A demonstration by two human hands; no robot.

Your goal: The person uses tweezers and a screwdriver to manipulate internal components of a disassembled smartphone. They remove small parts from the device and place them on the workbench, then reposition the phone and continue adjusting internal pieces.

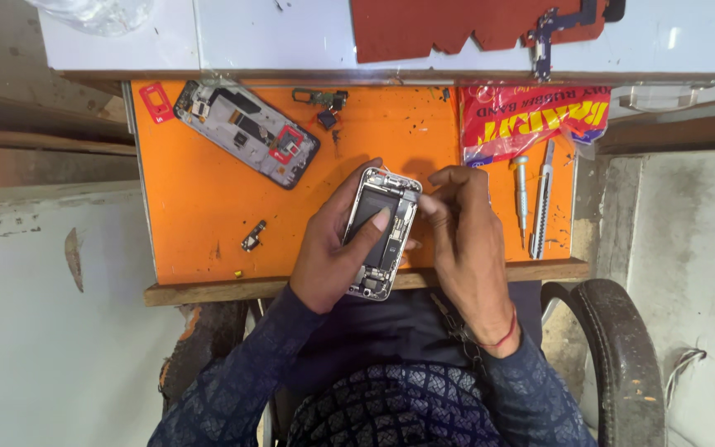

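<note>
Opened rect. metal phone [381,236] in left hand [334,252], right hand [463,228] w/ fingertips on it.

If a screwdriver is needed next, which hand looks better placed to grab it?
Probably the right hand. The silver-tipped screwdriver lies just beside it on the orange work mat, and only its fingertips touch the opened silver phone. The left hand grips that phone and is farther off.
</note>
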